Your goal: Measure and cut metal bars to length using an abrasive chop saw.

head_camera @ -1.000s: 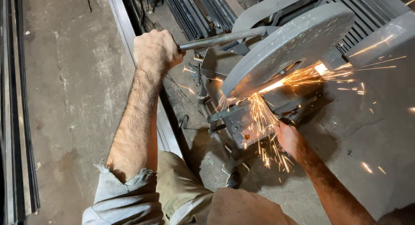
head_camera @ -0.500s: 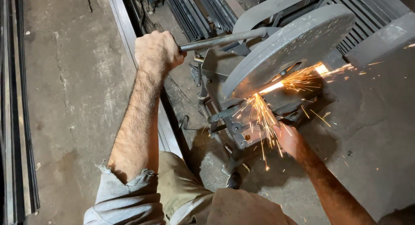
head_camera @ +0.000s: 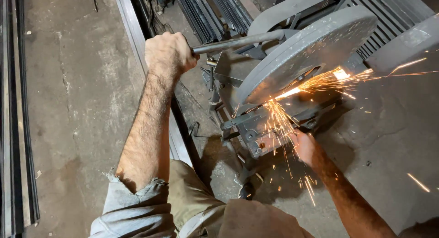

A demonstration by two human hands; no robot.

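Under our clenched left hand we are gripping the round metal handle bar of the chop saw, all fingers wrapped tight around its near end, with the bar running away from our knuckles toward the machine. Just past that fist, the bar is meeting the big grey disc guard, which is tilting down over the cut. Below the guard's lower edge, orange sparks are spraying out sideways and dropping toward our right hand. That hand is resting close against the saw's vise and base, fingers pointing into the machine; we cannot tell whether they are closing on anything, because sparks and glare are covering the fingertips. Beside our left wrist, a long steel channel is lying on the concrete floor, running away from us. Beyond our left knuckles, bundles of dark steel strips are lying stacked. Far out from the left fist, more long bars are lying along the floor's edge. Nearest us, our torn grey sleeve is framing the forearm.
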